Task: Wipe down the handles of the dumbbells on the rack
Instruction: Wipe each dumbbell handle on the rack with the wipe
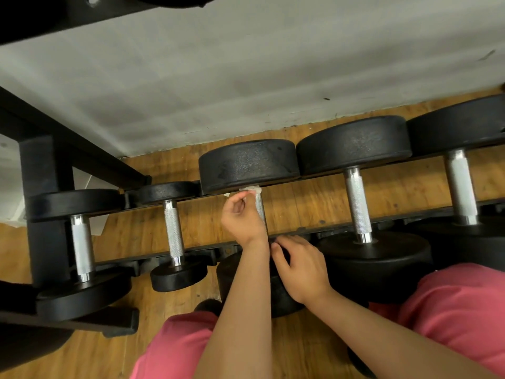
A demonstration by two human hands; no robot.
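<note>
Head view, looking steeply down: the fingers [238, 200] of the left hand [243, 218] are curled, pinching a small white wipe [250, 190] against the far end of a knurled steel handle [261, 213], just below the far black head of the middle dumbbell [248, 165]. The right hand [302, 269] rests on that dumbbell's near head, fingers loosely bent and holding nothing, fingertips touching the front rail [213, 248] of the black rack. Both bare forearms reach in from the bottom edge, between knees in pink fabric [464, 310]. The rack holds five dumbbells side by side on this tier, each lying across two rails with its handle pointing away from the person. To the left of the middle one sit a small dumbbell [173, 231] and, at the end, a wider one [82, 242] close against the rack's black upright post [43, 165]. To the right lie two bigger ones, the first [358, 206] just beside the middle dumbbell and the last [461, 187] partly cut off by the frame edge. Under and behind the rails runs a floor of warm brown wooden boards [314, 203]. Beyond it rises a scuffed, greyish-white wall [246, 77]. A higher black shelf [41, 23] of the rack crosses the top left corner. A dark shoe tip [207, 306] shows on the floor below the left forearm.
</note>
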